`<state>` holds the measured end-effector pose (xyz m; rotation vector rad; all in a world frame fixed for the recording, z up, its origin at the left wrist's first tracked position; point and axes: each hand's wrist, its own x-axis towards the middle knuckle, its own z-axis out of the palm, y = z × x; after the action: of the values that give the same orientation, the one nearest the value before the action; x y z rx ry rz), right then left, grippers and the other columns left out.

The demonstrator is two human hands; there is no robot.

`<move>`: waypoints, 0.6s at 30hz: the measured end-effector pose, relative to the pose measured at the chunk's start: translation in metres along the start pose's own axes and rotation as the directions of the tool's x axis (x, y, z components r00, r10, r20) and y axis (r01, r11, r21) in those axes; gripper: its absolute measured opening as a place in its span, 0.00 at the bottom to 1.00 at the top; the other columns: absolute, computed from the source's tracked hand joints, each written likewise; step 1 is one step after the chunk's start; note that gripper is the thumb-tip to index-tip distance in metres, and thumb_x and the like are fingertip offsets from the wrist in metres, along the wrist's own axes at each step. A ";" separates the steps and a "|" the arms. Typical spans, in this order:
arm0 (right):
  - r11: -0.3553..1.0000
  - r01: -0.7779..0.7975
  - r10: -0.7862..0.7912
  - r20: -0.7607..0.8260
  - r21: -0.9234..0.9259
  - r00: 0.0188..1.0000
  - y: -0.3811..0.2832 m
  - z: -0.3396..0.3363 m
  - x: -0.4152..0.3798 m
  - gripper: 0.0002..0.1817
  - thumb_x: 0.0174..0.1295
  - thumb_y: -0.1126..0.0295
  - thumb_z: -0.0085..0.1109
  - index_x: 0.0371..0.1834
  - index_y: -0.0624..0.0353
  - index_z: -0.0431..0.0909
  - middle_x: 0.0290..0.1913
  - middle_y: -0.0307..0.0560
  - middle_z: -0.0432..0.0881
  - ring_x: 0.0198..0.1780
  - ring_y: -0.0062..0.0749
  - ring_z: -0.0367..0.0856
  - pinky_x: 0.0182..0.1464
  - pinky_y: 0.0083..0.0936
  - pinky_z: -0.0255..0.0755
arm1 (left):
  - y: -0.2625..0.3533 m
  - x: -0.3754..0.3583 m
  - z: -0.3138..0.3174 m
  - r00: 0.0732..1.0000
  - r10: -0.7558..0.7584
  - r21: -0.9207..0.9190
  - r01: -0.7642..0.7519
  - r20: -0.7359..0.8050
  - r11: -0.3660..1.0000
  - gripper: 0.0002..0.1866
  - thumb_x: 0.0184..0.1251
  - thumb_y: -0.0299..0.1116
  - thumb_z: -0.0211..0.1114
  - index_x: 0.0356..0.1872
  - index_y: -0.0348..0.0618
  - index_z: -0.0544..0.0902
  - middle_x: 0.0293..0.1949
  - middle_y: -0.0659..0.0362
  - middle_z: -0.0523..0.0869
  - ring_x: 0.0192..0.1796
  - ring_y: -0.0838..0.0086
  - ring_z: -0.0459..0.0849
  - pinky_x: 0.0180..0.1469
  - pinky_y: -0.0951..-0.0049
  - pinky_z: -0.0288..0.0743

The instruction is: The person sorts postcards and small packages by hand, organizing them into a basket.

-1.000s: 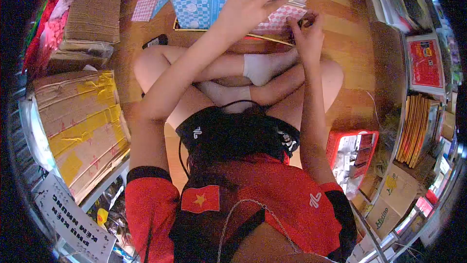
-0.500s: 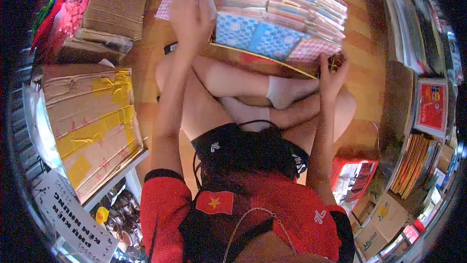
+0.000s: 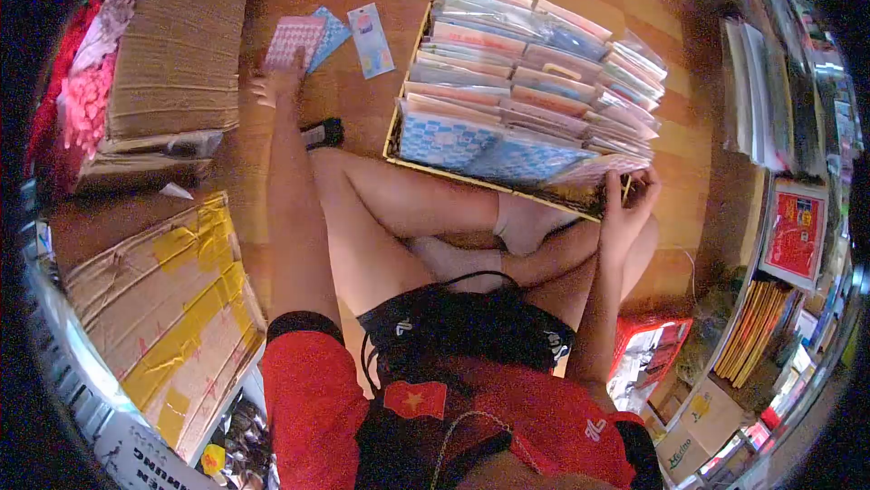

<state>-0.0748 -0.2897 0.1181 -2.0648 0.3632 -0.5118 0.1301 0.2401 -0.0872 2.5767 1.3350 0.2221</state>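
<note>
A yellow-edged box (image 3: 391, 138) packed with rows of flat packets in clear sleeves stands on the floor in front of my crossed legs. Blue checkered packets (image 3: 449, 141) fill the left and middle of its front row, with a pink one (image 3: 594, 168) at the right. My right hand (image 3: 628, 203) is closed around the box's near right corner, by the pink packet. Left of the box, my left hand (image 3: 281, 84) reaches to a pink checkered packet (image 3: 294, 35) on the floor, fingers apart and touching its lower edge. Beside it lie a blue packet (image 3: 330, 37) and a pale packet (image 3: 371, 40).
A black object (image 3: 323, 133) lies near my left knee. Cardboard boxes (image 3: 177, 46) and a taped carton (image 3: 172, 309) line the left side. Shelves with paper goods and orange envelopes (image 3: 754, 331) stand at the right, near a red basket (image 3: 648, 354).
My left hand has moved left, away from the box's side, to the pink packet. The blue and pale packets on the floor are now uncovered. The box sits lower in view; my right hand stays at its corner.
</note>
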 end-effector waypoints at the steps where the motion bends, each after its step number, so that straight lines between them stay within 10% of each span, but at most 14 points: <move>1: 1.000 -0.019 0.019 0.004 0.001 1.000 -0.001 0.000 0.001 0.21 0.57 0.79 0.59 0.53 0.63 0.64 0.42 0.41 0.70 0.45 0.25 0.68 0.51 0.19 0.62 | -0.001 0.000 0.002 1.000 0.004 0.013 -0.004 0.001 1.000 0.63 0.30 0.83 0.52 0.65 0.42 0.63 0.68 0.38 0.48 0.71 0.48 0.46 0.67 0.47 0.43; 6: 0.997 -0.047 0.046 0.011 0.053 0.999 -0.002 0.000 -0.001 0.22 0.57 0.77 0.60 0.54 0.63 0.64 0.44 0.42 0.71 0.46 0.26 0.69 0.52 0.20 0.62 | -0.007 0.013 -0.012 0.993 -0.065 -0.018 0.067 0.097 0.998 0.63 0.30 0.80 0.58 0.64 0.37 0.62 0.69 0.38 0.45 0.71 0.47 0.43 0.67 0.45 0.44; 11: 0.999 -0.045 0.045 -0.021 0.000 0.999 0.005 -0.001 0.001 0.24 0.54 0.74 0.64 0.52 0.63 0.65 0.42 0.44 0.71 0.44 0.28 0.69 0.51 0.23 0.64 | -0.069 0.077 0.032 0.956 0.228 -0.027 -0.227 0.184 0.973 0.53 0.34 0.69 0.66 0.53 0.28 0.73 0.56 0.38 0.71 0.63 0.50 0.65 0.64 0.53 0.56; 16: 0.996 -0.059 0.063 -0.062 0.061 0.996 0.017 0.002 0.002 0.25 0.51 0.71 0.67 0.51 0.63 0.67 0.41 0.46 0.73 0.42 0.31 0.71 0.48 0.24 0.67 | -0.042 0.012 -0.029 0.973 0.224 -0.568 -0.157 0.049 0.808 0.35 0.39 0.47 0.75 0.44 0.25 0.78 0.42 0.44 0.83 0.52 0.56 0.78 0.55 0.63 0.69; 18: 1.000 -0.024 0.025 -0.035 0.018 0.999 0.013 0.000 0.004 0.27 0.50 0.70 0.68 0.52 0.63 0.67 0.42 0.47 0.74 0.43 0.32 0.72 0.49 0.25 0.67 | -0.053 0.035 -0.020 0.878 0.477 -0.505 -0.427 -0.034 0.750 0.32 0.41 0.39 0.75 0.45 0.26 0.76 0.44 0.45 0.82 0.52 0.59 0.78 0.52 0.65 0.71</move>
<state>-0.0715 -0.2978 0.1078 -2.0337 0.4025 -0.5354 0.1036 0.3011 -0.0813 2.3597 0.4887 0.4522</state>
